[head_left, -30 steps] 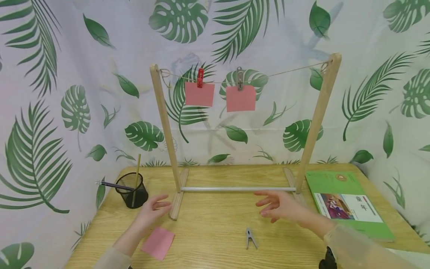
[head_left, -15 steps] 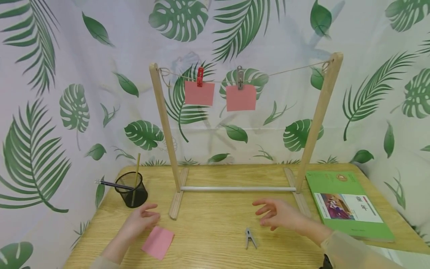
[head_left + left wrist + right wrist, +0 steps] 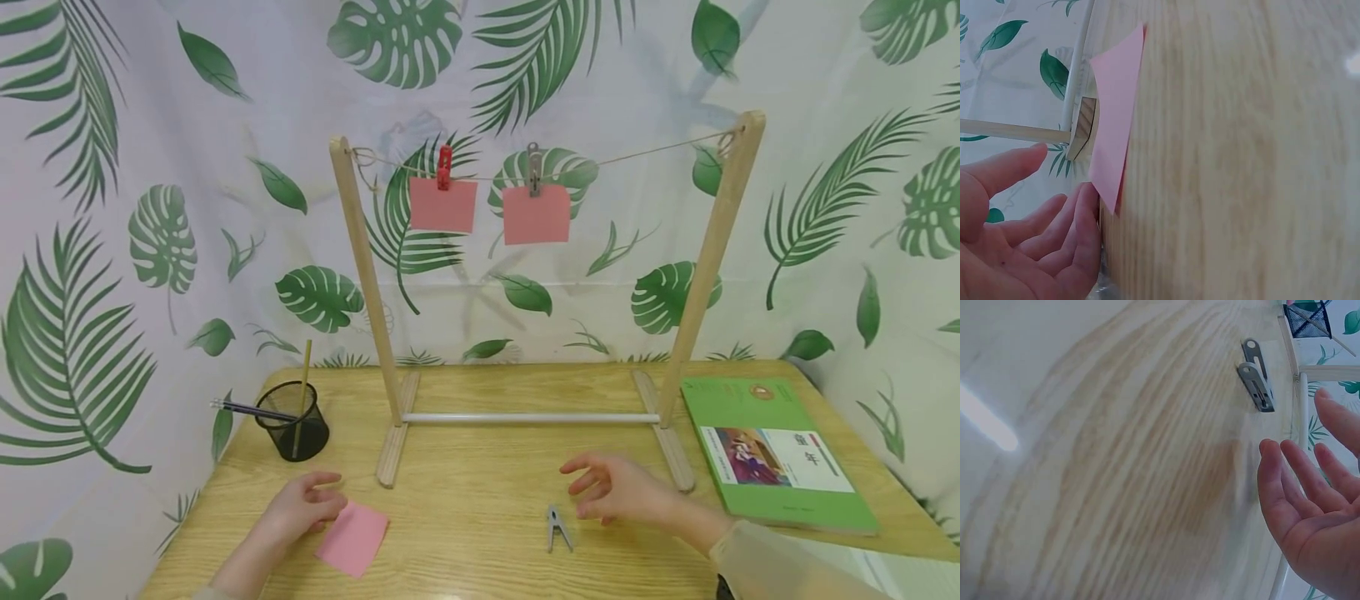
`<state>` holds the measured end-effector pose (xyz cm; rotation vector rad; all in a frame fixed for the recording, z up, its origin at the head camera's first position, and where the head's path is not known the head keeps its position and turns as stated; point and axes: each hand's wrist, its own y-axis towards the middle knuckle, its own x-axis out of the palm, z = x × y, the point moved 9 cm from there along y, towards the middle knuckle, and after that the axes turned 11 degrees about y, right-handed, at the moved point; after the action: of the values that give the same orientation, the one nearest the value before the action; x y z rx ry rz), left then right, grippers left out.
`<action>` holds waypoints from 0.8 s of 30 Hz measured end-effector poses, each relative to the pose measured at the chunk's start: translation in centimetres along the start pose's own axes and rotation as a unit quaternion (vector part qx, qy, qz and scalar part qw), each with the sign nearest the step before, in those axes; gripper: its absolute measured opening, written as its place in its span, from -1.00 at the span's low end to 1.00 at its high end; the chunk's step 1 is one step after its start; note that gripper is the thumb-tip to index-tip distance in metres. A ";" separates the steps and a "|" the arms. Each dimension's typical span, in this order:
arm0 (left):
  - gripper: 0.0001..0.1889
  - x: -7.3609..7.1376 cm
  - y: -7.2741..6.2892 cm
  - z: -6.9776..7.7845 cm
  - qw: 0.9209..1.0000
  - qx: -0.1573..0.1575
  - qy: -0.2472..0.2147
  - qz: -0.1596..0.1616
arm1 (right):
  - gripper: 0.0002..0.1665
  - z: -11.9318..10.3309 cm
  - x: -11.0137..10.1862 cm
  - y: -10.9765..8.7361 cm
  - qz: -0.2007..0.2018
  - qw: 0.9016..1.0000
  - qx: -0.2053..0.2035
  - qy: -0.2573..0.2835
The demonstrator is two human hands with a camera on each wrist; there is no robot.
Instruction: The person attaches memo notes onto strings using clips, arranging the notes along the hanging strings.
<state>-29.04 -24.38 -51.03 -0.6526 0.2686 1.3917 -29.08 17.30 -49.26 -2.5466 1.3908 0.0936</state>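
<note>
Paper [image 3: 358,542] lies unclipped at the parted fingers of the left hand [image 3: 296,510], contact unclear, and a loose peg [image 3: 552,520] near the right hand's [image 3: 622,492] parted, empty fingers, while two pink cards [image 3: 442,207] already hang pegged on the string [image 3: 637,156] beyond both.

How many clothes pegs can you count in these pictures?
3: a red peg and a grey peg on the string, and a second grey peg on the table near the right hand. No others show.
</note>
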 end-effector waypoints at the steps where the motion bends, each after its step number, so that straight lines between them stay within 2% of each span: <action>1: -0.41 0.0 0.0 -0.1 1.000 0.000 0.001 -0.002 | -0.29 0.1 0.1 0.0 -0.003 1.000 -0.003 -0.001; 6: -0.39 0.2 -0.2 -0.1 1.000 0.004 0.008 -0.005 | -0.29 0.5 0.7 0.0 -0.012 1.000 -0.005 -0.007; 14: -0.40 0.2 0.0 -0.3 0.999 0.006 0.020 0.031 | -0.29 0.9 1.0 0.2 -0.002 0.999 -0.016 -0.040; 19: -0.38 0.4 0.0 -0.6 0.999 0.004 0.019 0.035 | -0.29 1.2 1.3 0.3 -0.002 0.997 -0.027 -0.069; 24: -0.38 0.6 -0.2 -0.6 0.998 0.004 0.040 0.043 | -0.30 1.2 1.5 0.2 0.004 0.994 -0.035 -0.102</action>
<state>-28.65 -24.25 -51.84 -0.6994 0.3694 1.4476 -28.39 16.26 -50.69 -2.5035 1.3416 0.3999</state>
